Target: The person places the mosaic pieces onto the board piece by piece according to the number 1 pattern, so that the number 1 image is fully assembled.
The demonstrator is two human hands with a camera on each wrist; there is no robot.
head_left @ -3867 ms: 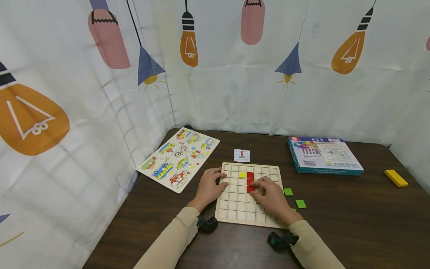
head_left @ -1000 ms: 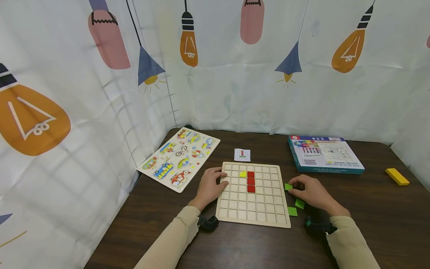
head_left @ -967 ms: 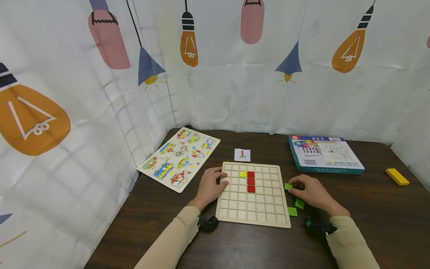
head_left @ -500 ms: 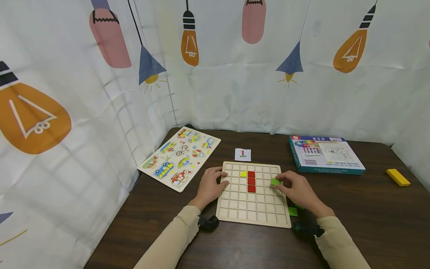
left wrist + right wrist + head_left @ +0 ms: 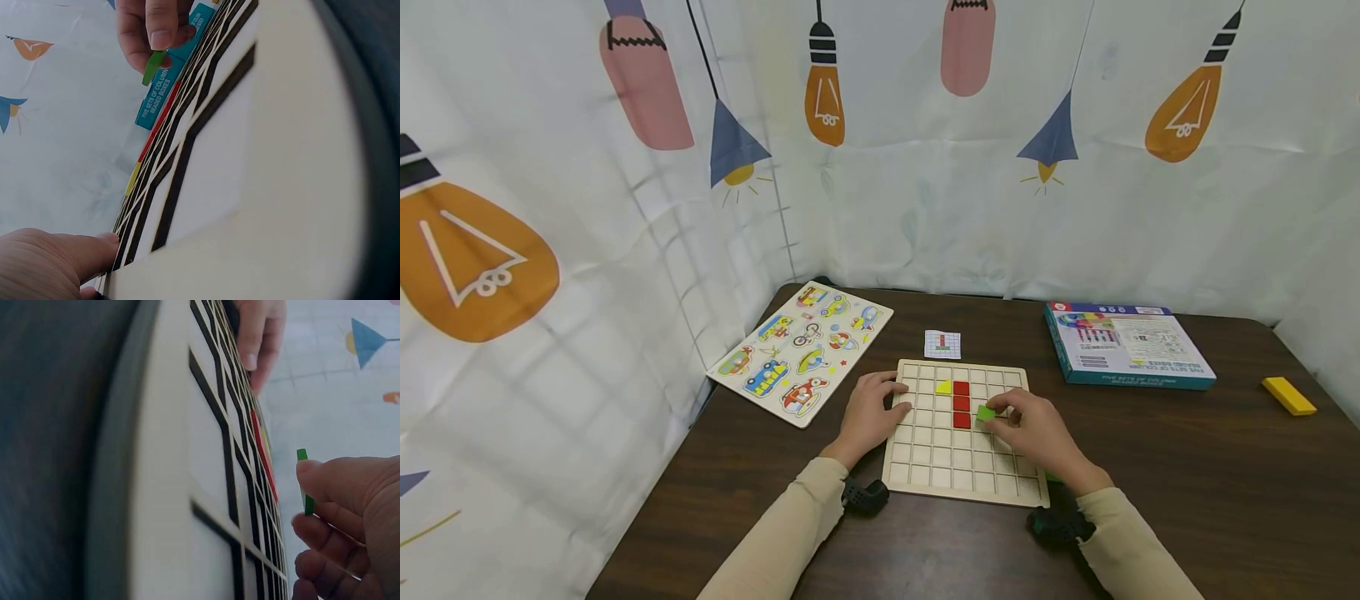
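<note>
A wooden grid board [image 5: 921, 479] lies on the table between the hands. My left hand [image 5: 867, 421] rests at its left edge, its thumb and fingers touching the rim. My right hand [image 5: 1033, 429] pinches a green square tile [image 5: 985, 413] between thumb and fingers; in the right wrist view the tile [image 5: 306, 481] is raised above the grid, on edge. Within the grid, red tiles [image 5: 961, 403] form a column, with a yellow tile [image 5: 943, 387] left of the top one. Another green tile [image 5: 1053, 477] shows partly past the board's right edge, mostly behind the right hand.
Behind the board lies a small pattern card [image 5: 951, 340]. A picture puzzle board [image 5: 782, 354] lies at the left. At the back right is a flat box [image 5: 1127, 346], with a yellow block [image 5: 1288, 396] farther right on the dark table [image 5: 1172, 475].
My right hand has left the red tiles, picked up a green tile right of the board, and carried it left over the grid. The left hand has stayed at the board's edge.
</note>
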